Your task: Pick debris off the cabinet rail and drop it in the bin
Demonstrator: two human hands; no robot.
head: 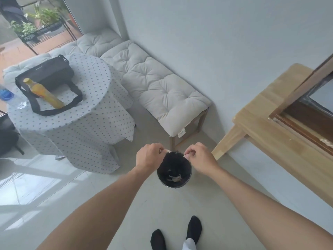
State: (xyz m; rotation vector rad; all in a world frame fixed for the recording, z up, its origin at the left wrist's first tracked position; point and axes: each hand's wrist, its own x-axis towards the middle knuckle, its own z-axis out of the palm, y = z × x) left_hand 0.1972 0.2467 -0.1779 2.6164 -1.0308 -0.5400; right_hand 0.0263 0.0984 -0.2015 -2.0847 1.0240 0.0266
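Note:
A small round black bin (187,175) stands on the pale floor in front of my feet, with pale scraps lying at its bottom. My left hand (150,156) hovers over the bin's left rim, fingers pinched on a small whitish scrap of debris (168,151). My right hand (200,156) hovers over the right rim, fingertips pinched on another pale scrap (186,156). The wooden cabinet (281,120) is at the right; its dark rail (306,130) carries a patch of pale debris (326,142) near the frame edge.
A cushioned bench (158,87) runs along the wall behind the bin. A round table with a dotted cloth (75,109) at the left holds a black bag (48,73) and an orange bottle (43,93). My socked feet (176,233) stand just before the bin.

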